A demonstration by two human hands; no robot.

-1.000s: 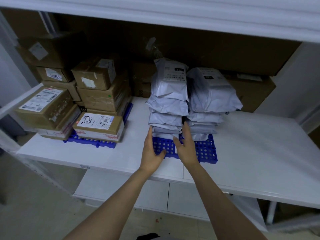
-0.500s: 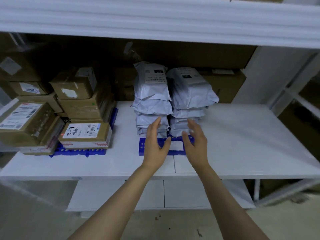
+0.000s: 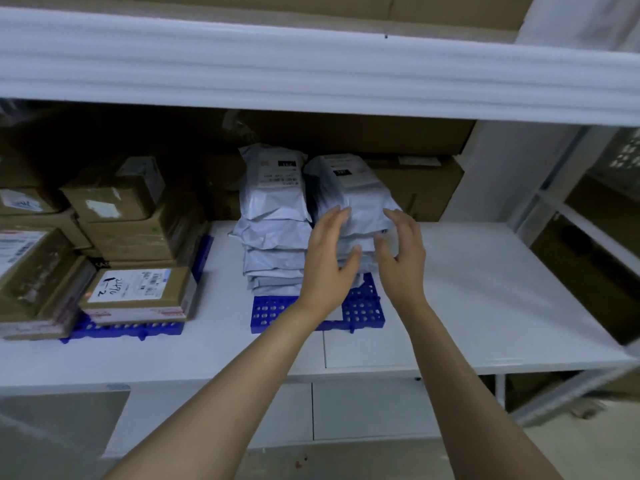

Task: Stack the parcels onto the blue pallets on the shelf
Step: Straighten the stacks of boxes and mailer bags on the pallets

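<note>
Because these grey parcels are floppy and like to slide, we have them in two columns at the centre of the frame, the left stack (image 3: 273,233) and the right stack (image 3: 348,188) pressed side by side on the blue pallet (image 3: 363,308), set toward its back so the front rows of holes sit bare. Our left hand (image 3: 329,263) and right hand (image 3: 403,263) are at the front of the right stack, one on each side of it, palms facing in. Both are wide open, fingers spread and lightly bent, gripping nothing. The fingertips (image 3: 337,218) sit right at its upper front edge, though we can't tell if they touch. Looks to us like a squaring-up move, so the pile doesn't lean off to the right. Over at the left of the frame the cardboard boxes (image 3: 138,292) get a second pallet (image 3: 138,330), rigid stuff kept apart from the squishy stuff, all on the white shelf (image 3: 485,289).
</note>
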